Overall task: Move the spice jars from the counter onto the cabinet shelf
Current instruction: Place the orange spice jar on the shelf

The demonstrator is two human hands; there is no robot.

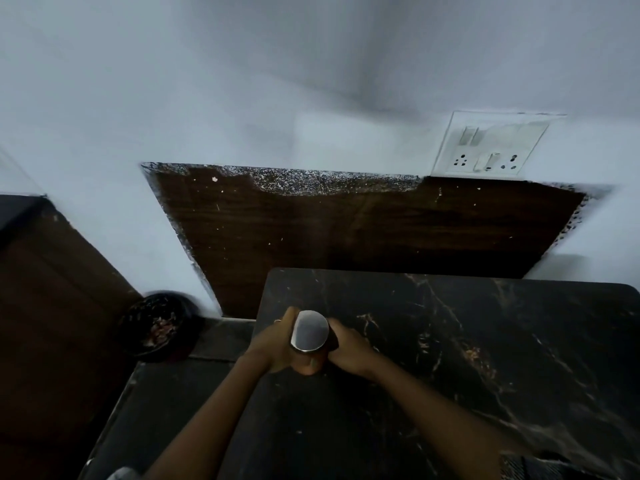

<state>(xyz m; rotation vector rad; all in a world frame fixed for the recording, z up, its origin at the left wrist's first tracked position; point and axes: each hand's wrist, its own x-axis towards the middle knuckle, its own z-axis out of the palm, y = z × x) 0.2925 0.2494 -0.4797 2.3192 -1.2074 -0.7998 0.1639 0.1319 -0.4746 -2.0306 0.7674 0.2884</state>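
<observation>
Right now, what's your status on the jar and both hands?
Left hand and right hand both grip one spice jar, steel lid up. Jar over the dark marble counter. No shelf in view. Nothing blocking.

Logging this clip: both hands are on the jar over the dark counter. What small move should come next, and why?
Probably lift the jar straight up: the left hand and right hand grip its sides above the counter, and no cabinet shelf is in view.

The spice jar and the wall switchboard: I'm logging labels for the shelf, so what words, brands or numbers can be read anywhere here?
None can be read.
Spice jar: only its plain metal lid shows between the left hand and right hand; no label visible.
Switchboard: no readable markings; blurred.
</observation>
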